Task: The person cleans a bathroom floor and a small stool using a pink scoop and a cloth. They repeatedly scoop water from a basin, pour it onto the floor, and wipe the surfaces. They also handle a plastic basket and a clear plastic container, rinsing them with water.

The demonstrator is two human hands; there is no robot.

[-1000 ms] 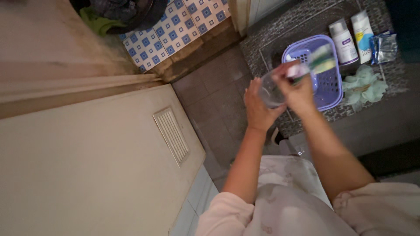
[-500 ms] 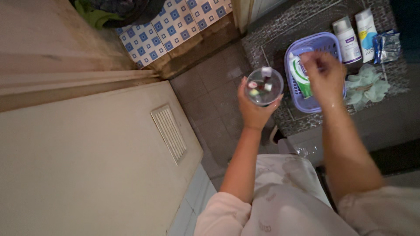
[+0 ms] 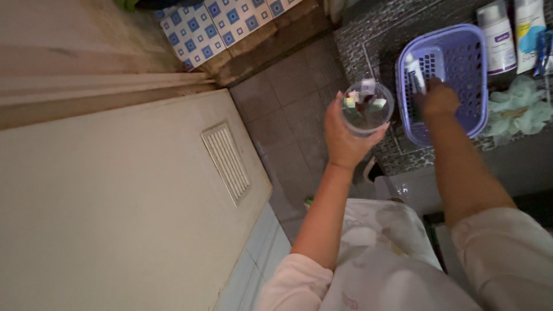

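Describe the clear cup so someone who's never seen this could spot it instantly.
Start at the purple perforated basket on the dark mosaic counter, top right. Just left of it, the left hand holds up a clear plastic cup over the tiled floor. It is the only see-through container, with small items standing inside.

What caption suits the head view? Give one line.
Left hand holds a clear cup of small items; right hand reaches into a purple basket.

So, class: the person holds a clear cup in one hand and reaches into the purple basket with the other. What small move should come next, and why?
Probably close the right hand on the tube in the purple basket and lift it. That hand already rests inside the basket right beside the tube, while the left hand holds the clear cup of small items upright next to the basket.
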